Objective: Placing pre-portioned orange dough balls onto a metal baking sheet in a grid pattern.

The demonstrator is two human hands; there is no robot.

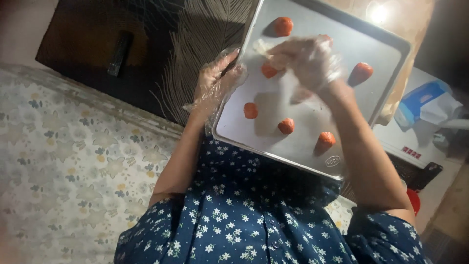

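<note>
— What are the hands doing?

— Both wear thin clear plastic gloves. The left hand (217, 78) grips the left edge of a metal baking tray (312, 122), fingers curled over the rim and closed on it. The tray is tilted, its lower edge near the person's blue flowered dress (244, 220).

— And the right?

— The right hand (305, 61) hovers over the middle of the tray, fingers bunched together and pointing left. There's something pale at the fingertips, but the glove blurs it — I cannot tell whether the grip pinches anything or is merely pressed together.

— What's on the tray?

— Orange-red dough balls (286, 126), spaced apart on the grey surface. One sits at the top edge, one just under the right hand's fingers, one out toward the right rim, and three along the lower part. None touch each other.

— Around it?

— Behind the tray is a dark panel with a pale feather pattern (195, 34). To the left, a cloth with faded flowers (73, 161). On the right, a blue and white tissue box (425, 102) on a white surface, well apart from the tray.
</note>
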